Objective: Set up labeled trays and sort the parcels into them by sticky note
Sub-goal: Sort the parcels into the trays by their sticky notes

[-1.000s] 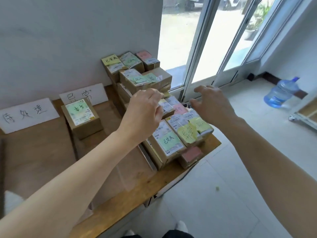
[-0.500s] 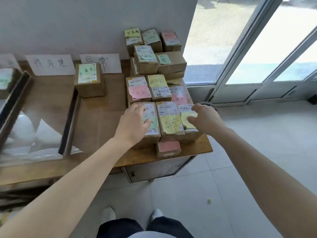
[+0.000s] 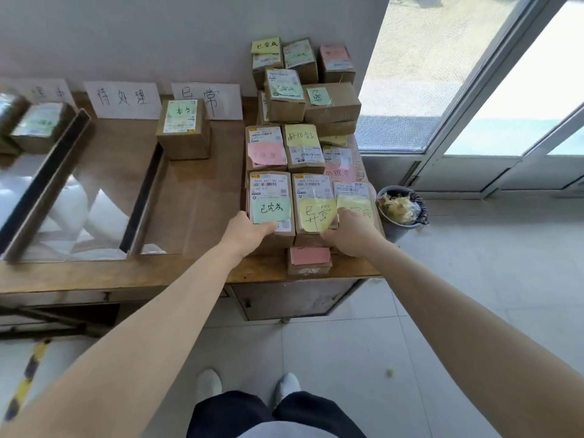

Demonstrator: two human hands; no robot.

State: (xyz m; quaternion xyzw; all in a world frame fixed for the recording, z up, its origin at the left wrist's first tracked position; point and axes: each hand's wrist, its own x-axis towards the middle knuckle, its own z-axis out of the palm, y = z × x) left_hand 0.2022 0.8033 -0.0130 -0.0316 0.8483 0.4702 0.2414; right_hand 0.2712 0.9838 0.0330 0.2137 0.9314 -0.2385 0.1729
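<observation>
A wooden tabletop (image 3: 177, 273) stands against a white wall (image 3: 158, 36). To its right are a tiled floor (image 3: 442, 311) and glass doors (image 3: 505, 90), and a bin (image 3: 395, 230) sits just beside its end. Parcels (image 3: 331, 102) are stacked at the right end, beside the trays (image 3: 143, 197). The left grip (image 3: 249, 230) holds the near edge of the green-note parcel (image 3: 271, 191), thumb on top. The right grip (image 3: 347, 233) rests on the neighbouring yellow-note parcels (image 3: 313, 197); I cannot tell whether it holds one.
</observation>
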